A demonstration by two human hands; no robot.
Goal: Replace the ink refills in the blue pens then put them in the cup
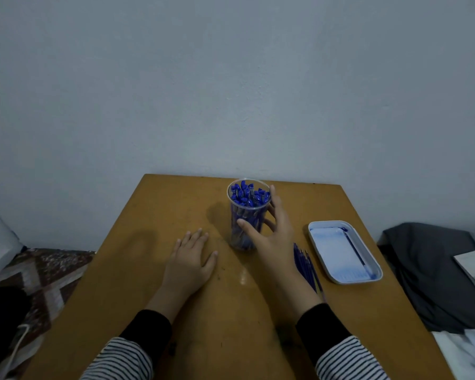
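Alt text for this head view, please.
Right hand grips a clear cup full of blue pens on a brown table; left hand rests flat nearby. Blue refills and a white tray lie to the right.

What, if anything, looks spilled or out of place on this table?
The lining of the white tray is blotched blue, possibly leaked ink. Otherwise the cup stands upright, gripped by the right hand, and the refills lie together beside the forearm.

The brown table [148, 283] bears a cup [244, 212] of blue pens [248, 194], a white tray [330, 222] and, seemingly, loose refills [307, 267].
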